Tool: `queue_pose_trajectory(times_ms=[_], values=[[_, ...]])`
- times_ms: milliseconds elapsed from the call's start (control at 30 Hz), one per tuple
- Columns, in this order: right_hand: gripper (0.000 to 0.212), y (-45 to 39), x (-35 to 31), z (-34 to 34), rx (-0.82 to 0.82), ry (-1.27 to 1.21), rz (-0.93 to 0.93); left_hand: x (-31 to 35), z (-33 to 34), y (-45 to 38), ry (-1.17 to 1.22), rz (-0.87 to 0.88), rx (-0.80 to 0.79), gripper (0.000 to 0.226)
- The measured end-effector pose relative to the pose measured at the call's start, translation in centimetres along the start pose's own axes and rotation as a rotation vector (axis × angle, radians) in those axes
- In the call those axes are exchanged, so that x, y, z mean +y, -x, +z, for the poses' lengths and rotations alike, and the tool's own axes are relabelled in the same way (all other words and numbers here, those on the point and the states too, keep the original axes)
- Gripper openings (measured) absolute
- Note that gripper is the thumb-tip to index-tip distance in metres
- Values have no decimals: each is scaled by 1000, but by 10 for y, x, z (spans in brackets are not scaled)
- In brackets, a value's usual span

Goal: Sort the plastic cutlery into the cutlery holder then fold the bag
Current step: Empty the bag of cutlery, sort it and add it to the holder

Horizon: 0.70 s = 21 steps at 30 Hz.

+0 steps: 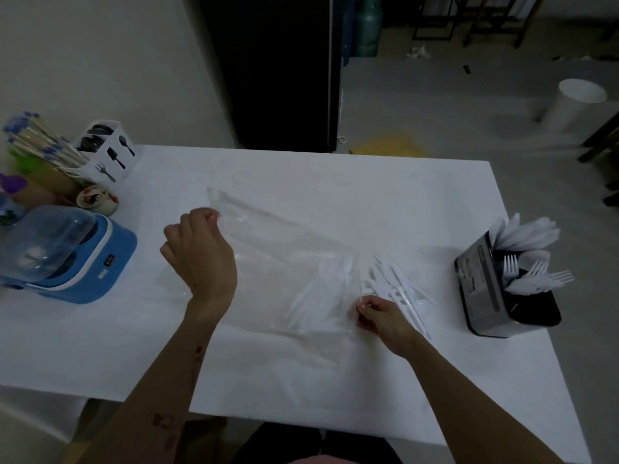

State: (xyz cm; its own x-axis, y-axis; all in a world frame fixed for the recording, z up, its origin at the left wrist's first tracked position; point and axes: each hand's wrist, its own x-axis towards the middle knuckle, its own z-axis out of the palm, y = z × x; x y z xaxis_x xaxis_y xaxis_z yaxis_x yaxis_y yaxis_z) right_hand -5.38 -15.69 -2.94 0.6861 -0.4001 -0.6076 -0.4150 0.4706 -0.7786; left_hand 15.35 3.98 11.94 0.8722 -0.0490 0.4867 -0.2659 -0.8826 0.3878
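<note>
One white table [301, 169] carried everything, and the biggest thing on it was the clear plastic bag [278, 249], spread over the middle of the tabletop with its far corner lifted. The left hand [201, 252] pinched that raised edge between curled fingers, and the right hand [378, 316] pinched the bag's mouth toward the right, where a loose bundle of white plastic cutlery [392, 286] spilled half out of it onto the table. Near the left edge sat a blue appliance with a clear lid [67, 259]; a small label on its front was too blurred to read. Close to the right edge stood the dark cutlery holder [495, 293], already holding forks, spoons and knives in separate sections; a printed panel on its side could not be read either. At the far left corner a white caddy [107, 152] showed black pictures of a spoon, spatula and fork, with no words visible. The bag looked thin, soft and slippery, likely to cling and crumple, so it would best be taken by its corners or edges and smoothed flat for folding. The cutlery seemed light, stiff and a little brittle, easiest gathered by the handles, a few pieces at once.
</note>
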Motion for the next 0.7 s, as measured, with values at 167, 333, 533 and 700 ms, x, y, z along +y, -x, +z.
queue_pose_trajectory(times_ms=[167, 333, 533, 700], values=[[17, 2, 0, 5, 19, 106, -44, -28, 32, 43, -117, 51, -183, 52], [15, 10, -14, 16, 16, 176, -110, -33, 62, 110, 30, 502, -754, 71], [38, 0, -8, 6, -15, 823, -354, -40, 81, 138, -5, 433, -1202, 117], [88, -15, 2, -3, -141, 1419, -425, -44, 89, 138, -21, 486, -1367, 138]])
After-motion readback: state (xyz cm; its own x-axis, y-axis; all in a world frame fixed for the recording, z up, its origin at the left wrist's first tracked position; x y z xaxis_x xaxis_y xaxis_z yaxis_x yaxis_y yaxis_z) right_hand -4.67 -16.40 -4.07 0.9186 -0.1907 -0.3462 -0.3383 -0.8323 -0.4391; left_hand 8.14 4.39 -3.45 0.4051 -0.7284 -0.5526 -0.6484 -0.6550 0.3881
